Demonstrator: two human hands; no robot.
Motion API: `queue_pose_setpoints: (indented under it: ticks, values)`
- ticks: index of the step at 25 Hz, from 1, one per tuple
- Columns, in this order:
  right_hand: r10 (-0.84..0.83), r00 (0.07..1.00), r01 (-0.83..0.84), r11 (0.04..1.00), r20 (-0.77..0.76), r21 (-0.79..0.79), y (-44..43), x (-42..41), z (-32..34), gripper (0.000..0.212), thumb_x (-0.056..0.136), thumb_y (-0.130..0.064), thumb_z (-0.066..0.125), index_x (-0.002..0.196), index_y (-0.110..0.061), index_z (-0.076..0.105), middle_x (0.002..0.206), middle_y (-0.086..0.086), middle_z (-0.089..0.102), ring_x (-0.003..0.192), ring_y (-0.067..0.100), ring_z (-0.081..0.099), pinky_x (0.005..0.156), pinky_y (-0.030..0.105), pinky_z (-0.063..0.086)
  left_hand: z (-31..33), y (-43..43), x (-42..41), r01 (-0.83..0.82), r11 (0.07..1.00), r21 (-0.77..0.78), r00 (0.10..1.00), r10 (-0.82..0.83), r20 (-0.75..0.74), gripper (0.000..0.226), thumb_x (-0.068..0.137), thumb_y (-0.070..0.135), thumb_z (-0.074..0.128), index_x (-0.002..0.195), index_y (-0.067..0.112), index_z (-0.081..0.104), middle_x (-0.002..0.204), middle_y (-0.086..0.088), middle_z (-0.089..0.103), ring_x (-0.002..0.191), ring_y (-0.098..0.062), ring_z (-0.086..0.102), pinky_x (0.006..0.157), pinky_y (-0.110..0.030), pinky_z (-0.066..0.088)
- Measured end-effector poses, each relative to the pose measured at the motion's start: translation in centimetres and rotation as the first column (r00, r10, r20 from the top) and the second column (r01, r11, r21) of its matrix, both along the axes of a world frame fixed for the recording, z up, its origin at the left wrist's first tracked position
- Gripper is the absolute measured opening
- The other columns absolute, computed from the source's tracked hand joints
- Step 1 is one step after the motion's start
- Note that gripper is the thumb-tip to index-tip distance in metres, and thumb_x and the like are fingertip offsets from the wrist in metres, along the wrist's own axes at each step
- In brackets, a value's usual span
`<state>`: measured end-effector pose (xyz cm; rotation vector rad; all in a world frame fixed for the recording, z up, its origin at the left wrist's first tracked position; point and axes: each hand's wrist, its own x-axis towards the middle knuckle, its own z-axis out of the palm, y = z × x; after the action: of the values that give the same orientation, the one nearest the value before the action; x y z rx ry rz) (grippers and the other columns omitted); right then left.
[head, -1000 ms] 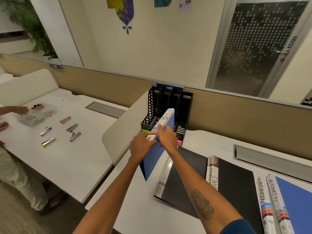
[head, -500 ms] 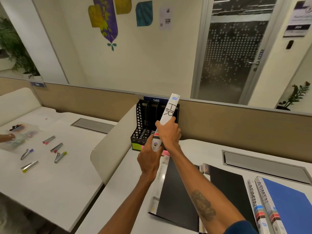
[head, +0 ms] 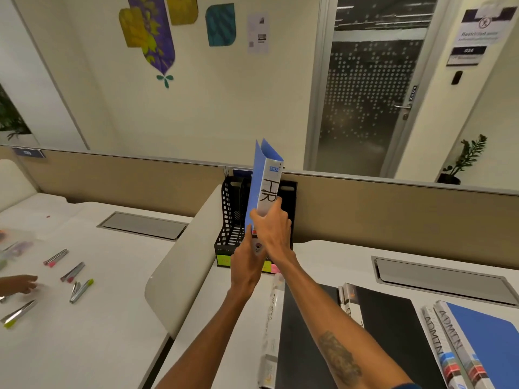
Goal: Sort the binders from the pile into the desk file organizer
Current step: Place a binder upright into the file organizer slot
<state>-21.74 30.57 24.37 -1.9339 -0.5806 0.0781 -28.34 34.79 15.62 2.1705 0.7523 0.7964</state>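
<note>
A blue HR binder (head: 266, 189) is gripped upright by both hands, left (head: 247, 261) low, right (head: 273, 230) higher, before the black organizer (head: 231, 217). Black binders (head: 393, 318) and ADMIN binders (head: 460, 341) are spread on the counter (head: 323, 256).

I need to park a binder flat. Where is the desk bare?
Bare strip between the curved white divider and the black binder; also behind the binders, before the grey cable hatch. Crowded right of the blue ADMIN binders.
</note>
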Motion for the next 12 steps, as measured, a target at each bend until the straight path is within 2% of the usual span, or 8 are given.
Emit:
queue_pose_setpoints:
  ticks: [3,5,8,10,12]
  values:
    - [0.029,0.999,-0.028,0.999,-0.027,0.023,2.6,-0.4,-0.4,0.056,0.088,-0.033,0.065,0.133,-0.014,0.038,0.133,0.008,0.055,0.112,0.027,0.061,0.087,0.037,0.055,-1.0,2.9,0.0,-0.029,0.999,-0.023,0.999,0.03,0.039,0.072,0.09,0.035,0.062,0.15,0.016,0.028,0.107,-0.004,0.07,0.087,-0.012,0.068,0.081,-0.034,0.06]
    - [0.001,1.0,-0.001,0.999,-0.003,-0.05,4.2,-0.7,-0.9,0.06,0.088,-0.039,0.063,0.137,-0.016,0.037,0.133,0.006,0.055,0.111,0.028,0.061,0.088,0.041,0.055,-1.2,4.2,-0.2,-0.018,0.999,-0.052,0.997,0.021,0.072,0.065,0.092,0.035,0.059,0.148,0.018,0.032,0.11,0.0,0.069,0.088,-0.007,0.066,0.081,-0.032,0.06]
    - [-0.008,1.0,0.006,0.997,-0.019,-0.077,6.8,-0.8,-1.8,0.064,0.087,-0.041,0.063,0.14,-0.018,0.036,0.134,0.005,0.055,0.112,0.028,0.06,0.09,0.043,0.054,-1.8,6.8,-0.2,-0.001,0.992,-0.13,0.999,0.007,0.047,0.055,0.094,0.023,0.058,0.144,0.031,0.037,0.117,0.012,0.063,0.095,-0.001,0.063,0.076,-0.01,0.053]
    - [0.012,0.997,-0.014,1.0,-0.071,-0.016,8.4,-0.7,-2.5,0.064,0.086,-0.036,0.066,0.14,-0.018,0.038,0.134,0.005,0.054,0.113,0.028,0.06,0.092,0.044,0.055,-2.6,8.5,0.1,-0.028,0.995,-0.091,0.998,0.032,0.044,0.06,0.092,0.021,0.062,0.146,0.02,0.037,0.118,0.003,0.066,0.095,-0.004,0.064,0.074,-0.001,0.046]
    - [0.02,0.994,-0.017,1.0,-0.104,0.025,10.0,-0.5,-3.4,0.064,0.085,-0.033,0.068,0.139,-0.017,0.038,0.134,0.006,0.054,0.114,0.028,0.06,0.092,0.044,0.054,-4.0,10.5,0.5,-0.029,0.998,-0.051,0.999,0.031,0.044,0.063,0.091,0.021,0.063,0.146,0.01,0.036,0.119,-0.005,0.066,0.096,-0.009,0.065,0.079,-0.007,0.045]
